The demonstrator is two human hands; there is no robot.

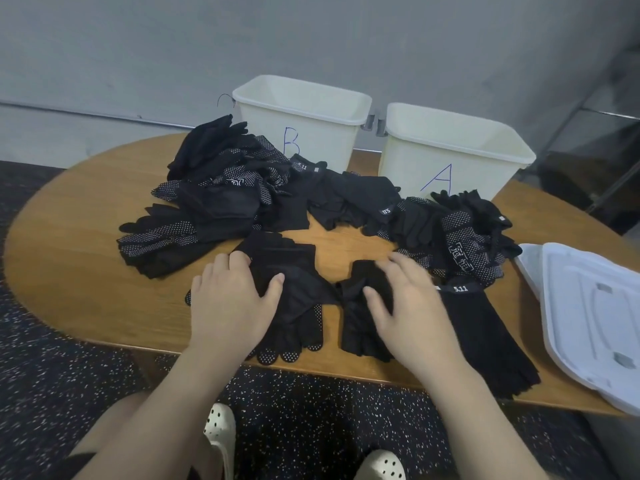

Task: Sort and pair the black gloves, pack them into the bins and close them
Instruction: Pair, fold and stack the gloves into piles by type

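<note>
Cream perforated clogs [219, 424], one pair, on my feet over speckled dark flooring, nearest the lens below both forearms.

Left hand [232, 299]: fingers spread and straight, flat on a black fingerless glove [277, 258] at the near edge of the wooden table [69, 258]; holding nothing. Beneath that glove, toward me, a dotted-grip glove [298, 344], fingertips pointing my way.

Right hand [408, 303]: blurred; fingers extended, thumb lying on a second black fingerless glove [360, 327] just beside the first; whether it pinches the cloth I cannot tell.

Just right of my right hand: long black glove with "5.11" cuff tag [485, 337].

Beyond both hands: arc of mixed black gloves [235, 192], plain and white-dotted, unsorted.

Behind the arc: two cream bins, uncovered, one marked "B" [304, 109] past my left hand, one marked "A" [450, 143] past my right.

Far right of my right hand: white bin lids [588, 317], stacked, lying flat.
</note>
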